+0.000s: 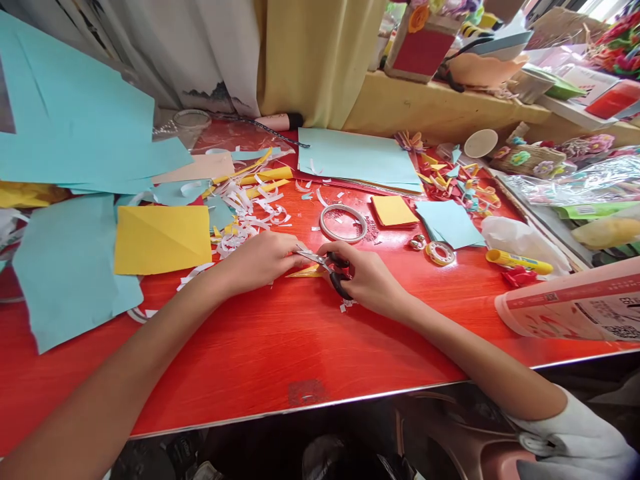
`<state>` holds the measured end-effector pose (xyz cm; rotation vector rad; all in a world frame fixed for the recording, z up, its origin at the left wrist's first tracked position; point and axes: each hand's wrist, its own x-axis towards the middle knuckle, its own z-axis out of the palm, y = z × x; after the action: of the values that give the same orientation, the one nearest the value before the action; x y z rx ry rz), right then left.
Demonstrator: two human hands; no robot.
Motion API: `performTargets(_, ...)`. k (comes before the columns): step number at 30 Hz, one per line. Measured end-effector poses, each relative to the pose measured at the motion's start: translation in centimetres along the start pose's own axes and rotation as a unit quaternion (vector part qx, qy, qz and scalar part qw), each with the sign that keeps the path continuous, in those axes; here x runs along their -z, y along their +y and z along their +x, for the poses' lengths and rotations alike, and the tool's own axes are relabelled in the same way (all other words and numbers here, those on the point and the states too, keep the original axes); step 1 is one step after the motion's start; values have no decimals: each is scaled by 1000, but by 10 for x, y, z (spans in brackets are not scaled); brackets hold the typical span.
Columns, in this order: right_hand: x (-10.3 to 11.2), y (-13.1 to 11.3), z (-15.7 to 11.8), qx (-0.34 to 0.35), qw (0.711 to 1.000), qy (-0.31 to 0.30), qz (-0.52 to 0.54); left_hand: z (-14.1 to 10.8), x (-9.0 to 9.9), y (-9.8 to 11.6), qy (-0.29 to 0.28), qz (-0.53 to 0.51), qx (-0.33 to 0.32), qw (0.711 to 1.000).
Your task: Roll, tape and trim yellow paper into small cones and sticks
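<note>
1. Left hand: fingers pinch yellow paper at the scissors' eight o'clock; a slip could nick them, blades being close.
2. Right hand: fingers wrap the handles; a twist might skew the cut.
3. Red tabletop: white scraps at ten o'clock, yellow curtain beyond at twelve, tape ring at one.

A pale grey sleeve, its edge bunched in folds, covers the right upper arm; both forearms are bare.
</note>
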<state>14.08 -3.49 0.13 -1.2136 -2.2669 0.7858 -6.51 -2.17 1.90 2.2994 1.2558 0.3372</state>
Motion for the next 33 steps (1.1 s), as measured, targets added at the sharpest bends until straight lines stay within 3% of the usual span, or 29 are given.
performTargets(5, 0, 0, -1, 9, 1000, 1, 11, -4, 13, 7, 106, -117, 69, 985)
performTargets(10, 3, -3, -2, 26, 999, 16, -16, -7, 17, 14, 39, -217, 107, 969)
performTargets(17, 13, -10, -4, 59, 994, -2, -90, 1, 9, 5, 49, -173, 101, 978)
performTargets(21, 14, -13, -5, 59, 987, 14, -150, -4, 21, 7, 82, -200, 128, 968)
performTargets(24, 14, -13, -5, 69, 973, 40, -218, -10, 33, 9, 85, -179, 114, 973)
performTargets(30, 13, -14, -5, 93, 948, 43, -303, -15, 41, 14, -8, -148, 109, 983)
performTargets(33, 13, -15, -6, 83, 941, 38, -326, -15, 40, 15, -13, -109, 108, 988)
